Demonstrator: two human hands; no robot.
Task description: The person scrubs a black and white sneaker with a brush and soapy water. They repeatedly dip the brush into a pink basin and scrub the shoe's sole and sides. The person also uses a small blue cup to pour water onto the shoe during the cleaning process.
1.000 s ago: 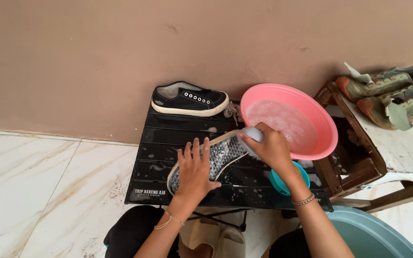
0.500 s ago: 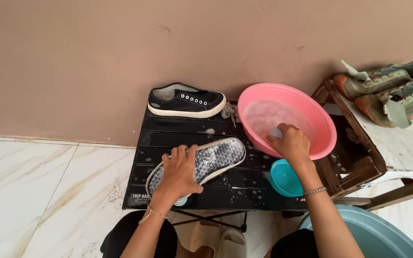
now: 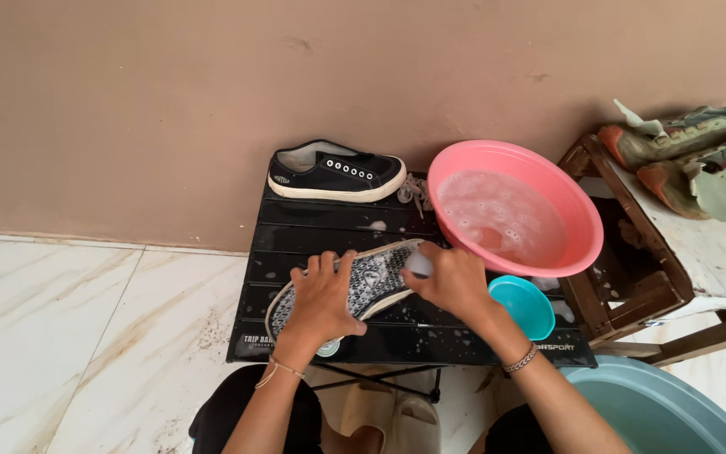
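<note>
Two bare hands are working at the centre of the head view, over a small black slatted table [image 3: 313, 231] that is standing against a plain brown wall. The left hand [image 3: 323, 298] is pressing flat, fingers spread, on an upturned shoe [image 3: 371, 277] lying sole-up near the table's front edge, its patterned grey tread ringed by a pale rubber rim. The right hand [image 3: 454, 282] is closing around a small pale brush [image 3: 418, 264] and holding it against the toe end of that sole; how the brush looks in detail cannot be told.

Soap suds are dotting the wet slats. A second black shoe [image 3: 336, 172], with white eyelets and a cream sole, is sitting upright at the table's back edge, well apart from the hands. A round pink plastic basin [image 3: 577, 244] of foamy water is overhanging the table's right side, just beside the right hand, with a small teal bowl [image 3: 521, 304] tucked below it. At the upper right, worn sneakers [image 3: 686, 151] are resting on a wooden stand [image 3: 632, 286]. Open marble floor [image 3: 77, 336] is stretching across the lower left.
</note>
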